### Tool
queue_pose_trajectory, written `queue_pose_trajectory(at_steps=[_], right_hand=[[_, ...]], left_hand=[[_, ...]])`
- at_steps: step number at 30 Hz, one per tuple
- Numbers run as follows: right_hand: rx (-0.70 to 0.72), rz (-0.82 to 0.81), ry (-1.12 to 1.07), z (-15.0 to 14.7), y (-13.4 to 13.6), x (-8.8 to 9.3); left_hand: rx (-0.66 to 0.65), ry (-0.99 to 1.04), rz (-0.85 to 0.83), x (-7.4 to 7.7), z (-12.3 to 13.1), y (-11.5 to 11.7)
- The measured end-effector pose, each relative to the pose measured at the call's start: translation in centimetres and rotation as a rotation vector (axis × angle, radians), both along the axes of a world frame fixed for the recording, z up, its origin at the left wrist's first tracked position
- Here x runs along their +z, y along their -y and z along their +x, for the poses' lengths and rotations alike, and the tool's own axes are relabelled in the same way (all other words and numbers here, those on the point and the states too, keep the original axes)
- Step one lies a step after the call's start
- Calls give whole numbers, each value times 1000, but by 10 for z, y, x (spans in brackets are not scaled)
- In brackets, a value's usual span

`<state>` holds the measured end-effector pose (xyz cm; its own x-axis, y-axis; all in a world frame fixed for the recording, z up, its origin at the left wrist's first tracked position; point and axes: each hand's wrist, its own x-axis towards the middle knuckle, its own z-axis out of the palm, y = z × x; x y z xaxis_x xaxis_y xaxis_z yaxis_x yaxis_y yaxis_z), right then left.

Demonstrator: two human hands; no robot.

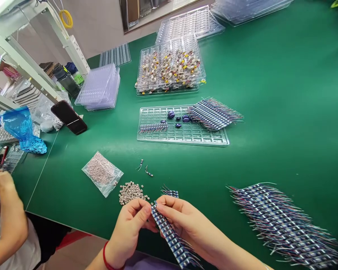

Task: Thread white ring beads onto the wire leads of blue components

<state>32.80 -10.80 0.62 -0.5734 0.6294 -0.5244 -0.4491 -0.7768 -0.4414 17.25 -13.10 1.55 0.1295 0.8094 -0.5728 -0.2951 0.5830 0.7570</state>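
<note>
My left hand (pixel 133 227) and my right hand (pixel 186 217) meet at the table's front edge, both closed on the top end of a strip of small blue circuit boards (pixel 169 234) with thin wires. The strip hangs down toward my lap between the hands. Just beyond my fingers lies a short piece of the same strip (pixel 173 193). To the left is a loose pile of small round beige parts (pixel 132 192), close to my left hand. Behind it sit two single wired boards (pixel 148 171) and a clear bag of the same round parts (pixel 102 172).
A large bundle of wired board strips (pixel 281 225) lies at right. A clear tray (pixel 183 135) holds more strips and dark blue pieces. Farther back stand filled trays (pixel 170 69) and stacked plastic trays (pixel 97 88). A phone (pixel 69 117) leans at left, near a co-worker's arm (pixel 12 213).
</note>
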Motion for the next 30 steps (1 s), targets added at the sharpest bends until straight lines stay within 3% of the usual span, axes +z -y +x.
queue_pose_trajectory(at_steps=[10, 18, 21, 26, 30], right_hand=[[-2, 132, 46, 4, 0, 0], [20, 112, 28, 6, -3, 0], [-22, 110, 79, 9, -6, 0], [-181, 98, 173, 16, -9, -4], [-233, 111, 180, 19, -9, -6]], left_hand=[[-72, -137, 122, 6, -5, -3], [-63, -58, 36, 4, -7, -3], [-105, -250, 187, 8, -12, -20], [-214, -872, 527, 10, -22, -68], [-281, -1091, 591, 7, -26, -87]])
